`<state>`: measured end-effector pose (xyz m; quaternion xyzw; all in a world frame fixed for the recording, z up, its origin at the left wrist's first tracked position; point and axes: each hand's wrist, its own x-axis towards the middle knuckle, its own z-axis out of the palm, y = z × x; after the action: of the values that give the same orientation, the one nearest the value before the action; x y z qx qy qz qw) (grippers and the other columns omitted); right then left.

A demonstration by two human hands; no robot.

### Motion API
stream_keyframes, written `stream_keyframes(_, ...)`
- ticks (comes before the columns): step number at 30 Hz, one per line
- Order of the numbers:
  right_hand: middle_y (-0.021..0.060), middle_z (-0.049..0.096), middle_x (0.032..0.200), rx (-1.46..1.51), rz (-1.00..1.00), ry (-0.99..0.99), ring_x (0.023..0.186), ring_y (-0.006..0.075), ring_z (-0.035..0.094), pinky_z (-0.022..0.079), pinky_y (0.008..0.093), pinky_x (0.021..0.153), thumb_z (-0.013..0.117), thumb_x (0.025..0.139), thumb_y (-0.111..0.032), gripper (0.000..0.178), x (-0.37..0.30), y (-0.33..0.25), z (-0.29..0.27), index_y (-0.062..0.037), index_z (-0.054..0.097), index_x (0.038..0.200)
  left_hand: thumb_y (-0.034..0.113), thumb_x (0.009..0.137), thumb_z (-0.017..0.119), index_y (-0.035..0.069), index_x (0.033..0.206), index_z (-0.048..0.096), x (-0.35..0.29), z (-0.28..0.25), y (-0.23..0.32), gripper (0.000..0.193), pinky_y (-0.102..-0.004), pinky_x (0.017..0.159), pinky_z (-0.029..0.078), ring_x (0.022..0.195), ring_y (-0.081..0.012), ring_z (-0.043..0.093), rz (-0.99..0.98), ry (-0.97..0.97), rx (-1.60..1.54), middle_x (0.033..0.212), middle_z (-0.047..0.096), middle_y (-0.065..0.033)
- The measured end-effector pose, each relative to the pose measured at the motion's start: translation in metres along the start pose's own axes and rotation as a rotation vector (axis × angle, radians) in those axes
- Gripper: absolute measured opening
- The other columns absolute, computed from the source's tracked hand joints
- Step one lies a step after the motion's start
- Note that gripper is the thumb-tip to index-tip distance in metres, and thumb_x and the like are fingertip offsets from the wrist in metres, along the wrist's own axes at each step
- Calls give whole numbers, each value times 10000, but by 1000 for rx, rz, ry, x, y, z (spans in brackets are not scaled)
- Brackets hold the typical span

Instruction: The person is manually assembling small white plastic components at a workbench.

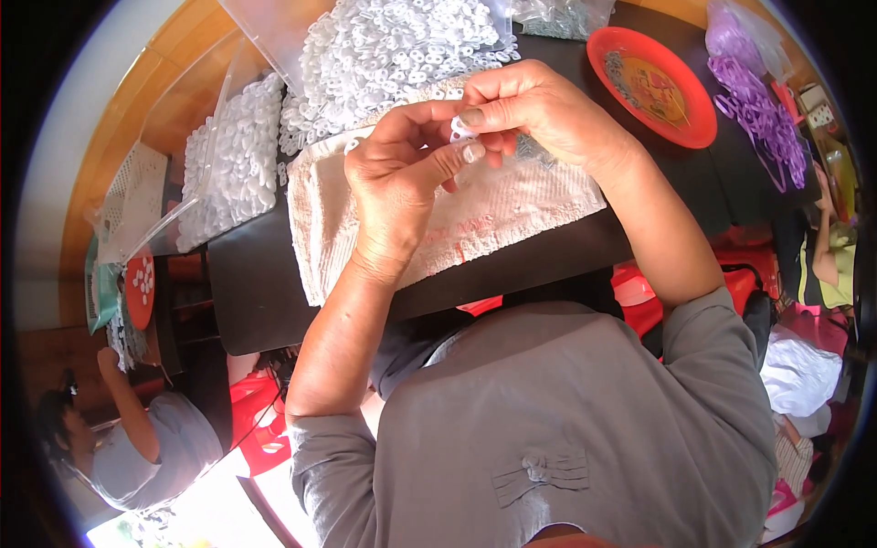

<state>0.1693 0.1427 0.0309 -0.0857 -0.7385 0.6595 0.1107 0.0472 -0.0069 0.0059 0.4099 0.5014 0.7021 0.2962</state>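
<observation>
My left hand (402, 173) and my right hand (534, 114) meet above a cream cloth (411, 247) on the dark table. Between their fingertips is a small white plastic piece (462, 129) with a dark spot, pinched by both thumbs and forefingers. Its full shape is partly hidden by the fingers. Just beyond the hands lies a large heap of small white plastic pieces with holes (393, 46). Some clear, thin bits (541, 153) rest on the cloth under my right hand.
To the left, a clear bin (228, 155) holds more white pieces. A red plate (653, 87) with small metallic bits stands at the far right, beside a bundle of purple ribbon (763, 119). Another person (155, 443) sits at the lower left; more people are at the right edge.
</observation>
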Motion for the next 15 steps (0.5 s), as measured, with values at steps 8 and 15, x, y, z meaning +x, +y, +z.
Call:
stream_keyframes(8,11,585,641,64,48,66,565,105,586,426,220,540,628,921,-236,246,-2,-3,8,-14,645,817,-46,804,737,-18,999,646,-4,0,2,217,-191,536,469,691,-65,594,14,33,35,819,670,-40)
stream_keyframes(15,4,558,662,67,57,58,561,100,561,439,230,551,605,935,-205,232,-4,-4,7,-2,631,827,-36,759,787,0,1014,636,-4,1,0,299,-193,624,489,714,-54,554,100,1,175,792,614,0)
